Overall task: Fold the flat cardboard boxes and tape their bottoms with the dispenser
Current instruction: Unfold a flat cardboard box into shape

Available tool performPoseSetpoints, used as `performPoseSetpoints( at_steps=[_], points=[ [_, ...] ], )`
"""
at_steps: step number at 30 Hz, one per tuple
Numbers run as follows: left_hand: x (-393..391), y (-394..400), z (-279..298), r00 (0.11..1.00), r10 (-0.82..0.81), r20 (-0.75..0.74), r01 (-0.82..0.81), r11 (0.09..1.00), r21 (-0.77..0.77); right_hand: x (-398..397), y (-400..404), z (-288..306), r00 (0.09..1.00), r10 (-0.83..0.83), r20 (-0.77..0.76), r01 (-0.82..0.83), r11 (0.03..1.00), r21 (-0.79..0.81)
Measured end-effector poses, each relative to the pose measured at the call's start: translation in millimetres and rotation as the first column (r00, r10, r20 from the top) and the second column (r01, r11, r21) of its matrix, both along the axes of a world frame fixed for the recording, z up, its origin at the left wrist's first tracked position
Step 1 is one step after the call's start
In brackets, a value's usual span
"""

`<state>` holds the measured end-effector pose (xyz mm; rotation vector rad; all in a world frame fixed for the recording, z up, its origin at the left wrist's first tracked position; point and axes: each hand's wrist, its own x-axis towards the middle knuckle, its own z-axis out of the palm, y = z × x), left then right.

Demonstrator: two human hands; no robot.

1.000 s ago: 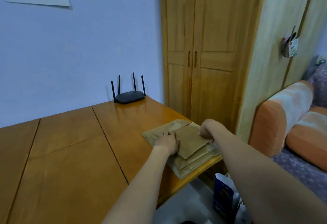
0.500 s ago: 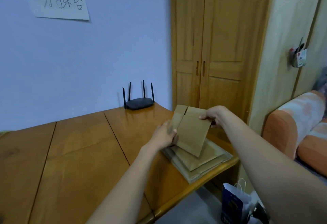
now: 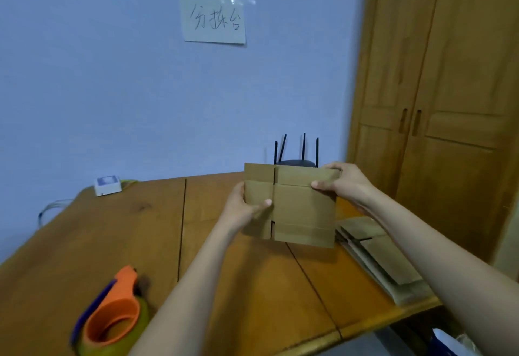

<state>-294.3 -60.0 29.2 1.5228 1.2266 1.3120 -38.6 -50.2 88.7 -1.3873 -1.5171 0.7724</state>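
An orange tape dispenser (image 3: 112, 316) was seen nearest, lying on the tabletop (image 3: 238, 285) well to the left of the flat cardboard box (image 3: 297, 209). That box was held upright above the tabletop, its left edge pinched by the left hand (image 3: 244, 209) and its upper right corner gripped by the right hand (image 3: 342, 184). A stack of flat boxes (image 3: 384, 265) lay to its right, a black router (image 3: 295, 163) behind it.

A single head-worn wide-angle camera looks forward and slightly down across the wooden tabletop (image 3: 238, 265) toward the blue wall (image 3: 112, 88), with a wooden wardrobe (image 3: 438, 102) at the right edge. It sits close, both forearms reaching in from the bottom of the frame. No second view shares the scene.
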Motion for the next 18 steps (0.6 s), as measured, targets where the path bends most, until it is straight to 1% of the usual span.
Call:
performPoseSetpoints(
  at_steps=[1, 3, 5, 7, 8, 10, 12, 15, 18],
  points=[
    [-13, -5, -2, 0.999, 0.035, 0.019, -0.035, 0.999, -0.023, -11, 0, -5, 1.000, 0.020, 0.010, -0.020, 1.000, 0.003],
    [-33, -14, -7, 0.996, 0.085, 0.031, -0.082, 0.994, -0.075, -29, 0, -16, 0.997, 0.072, -0.040, -0.072, 0.997, -0.001],
    [-46, -22, -12, 0.995, 0.096, 0.031, -0.091, 0.988, -0.124, -44, -6, -27, 0.980, 0.128, -0.153, -0.129, 0.992, 0.006],
    [-51, -32, -17, 0.992, 0.114, 0.058, -0.106, 0.986, -0.132, -54, -12, -38, 0.948, 0.146, -0.282, -0.154, 0.988, -0.008],
    [-51, -36, -21, 0.987, 0.144, 0.069, -0.134, 0.982, -0.132, -58, -15, -45, 0.938, 0.149, -0.312, -0.163, 0.987, -0.017],
    [-50, -44, -30, 0.974, 0.212, 0.081, -0.202, 0.973, -0.114, -63, -19, -60, 0.937, 0.167, -0.308, -0.186, 0.982, -0.033],
    [-49, -52, -40, 0.964, 0.247, 0.097, -0.236, 0.965, -0.112, -66, -23, -74, 0.923, 0.201, -0.327, -0.227, 0.973, -0.042],
    [-51, -59, -57, 0.958, 0.256, 0.129, -0.237, 0.960, -0.149, -66, -25, -89, 0.905, 0.238, -0.353, -0.270, 0.962, -0.042],
    [-51, -65, -69, 0.951, 0.266, 0.156, -0.242, 0.957, -0.160, -64, -22, -101, 0.900, 0.275, -0.339, -0.307, 0.951, -0.043]
  ],
)
